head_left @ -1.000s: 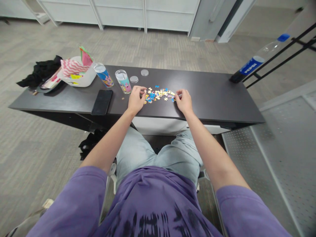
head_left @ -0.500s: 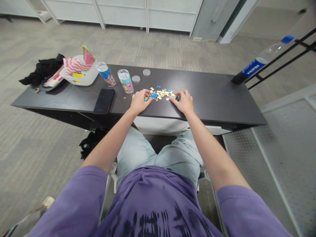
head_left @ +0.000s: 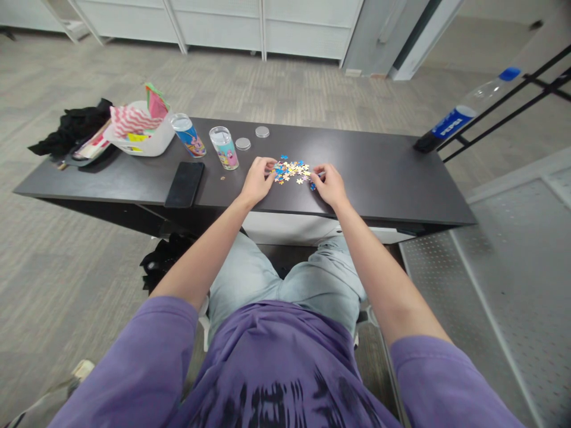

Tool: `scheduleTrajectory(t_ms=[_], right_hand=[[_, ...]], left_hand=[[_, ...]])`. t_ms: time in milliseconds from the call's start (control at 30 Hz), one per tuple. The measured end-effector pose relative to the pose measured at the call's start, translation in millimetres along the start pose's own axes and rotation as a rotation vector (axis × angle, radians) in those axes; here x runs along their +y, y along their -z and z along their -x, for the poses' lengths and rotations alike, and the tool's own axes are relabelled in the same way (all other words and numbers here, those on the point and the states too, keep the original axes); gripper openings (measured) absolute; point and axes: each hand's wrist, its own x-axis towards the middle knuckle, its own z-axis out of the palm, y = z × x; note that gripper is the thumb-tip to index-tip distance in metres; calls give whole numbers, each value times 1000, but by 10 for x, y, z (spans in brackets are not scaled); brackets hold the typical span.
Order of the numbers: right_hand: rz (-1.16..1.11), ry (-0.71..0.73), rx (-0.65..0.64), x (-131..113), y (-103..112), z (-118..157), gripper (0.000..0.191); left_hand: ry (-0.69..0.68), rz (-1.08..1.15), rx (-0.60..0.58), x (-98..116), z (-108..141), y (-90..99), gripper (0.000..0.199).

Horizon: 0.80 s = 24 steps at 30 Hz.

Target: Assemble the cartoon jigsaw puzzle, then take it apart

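A loose pile of jigsaw puzzle pieces (head_left: pixel 291 171), mostly blue, cream and yellow, lies on the dark tabletop between my hands. My left hand (head_left: pixel 259 180) rests at the left edge of the pile, fingers curved and thumb apart from them. On the opposite side, my right hand (head_left: pixel 329 184) is bent around the pile's right edge, thumb and fingers slightly parted. A few blue pieces (head_left: pixel 313 186) lie by its thumb. Neither hand visibly lifts a piece. Left of the pile stand a clear pink-and-teal printed canister (head_left: pixel 225 148) and a blue printed canister (head_left: pixel 189 137).
Two round metal lids (head_left: pixel 243 144) lie behind the pile. Farther left are a black phone (head_left: pixel 184 184), a white basket (head_left: pixel 156 141) with striped cloth, and black fabric (head_left: pixel 78 129). A Pepsi bottle (head_left: pixel 450 123) stands at the table's right end beside a black metal frame (head_left: pixel 464 141).
Both hands have moved slightly inward, and the puzzle pile between them is narrower. Some pieces that were under the fingers now show. The whole view has shifted a little.
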Motion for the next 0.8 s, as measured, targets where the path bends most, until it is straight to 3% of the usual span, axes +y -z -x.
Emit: scheduleTrajectory(t_ms=[67, 200, 333, 533, 667, 800], right_hand=[[-57, 2, -8, 22, -17, 3, 21], [-167, 7, 9, 54, -54, 1, 31], [-251, -2, 112, 85, -57, -33, 29], [-355, 0, 242, 177, -76, -98, 28], [-410, 10, 292, 246, -116, -121, 38], [-443, 14, 307, 281, -154, -128, 44]], left_hand=[[4, -55, -9, 3, 84, 39, 49], [44, -205, -70, 53, 187, 44, 100], [93, -317, -176, 248, 119, -115, 137], [94, -390, -250, 635, -78, -413, 172], [98, -399, -249, 796, -174, -577, 170], [110, -393, -201, 863, -288, -716, 131]])
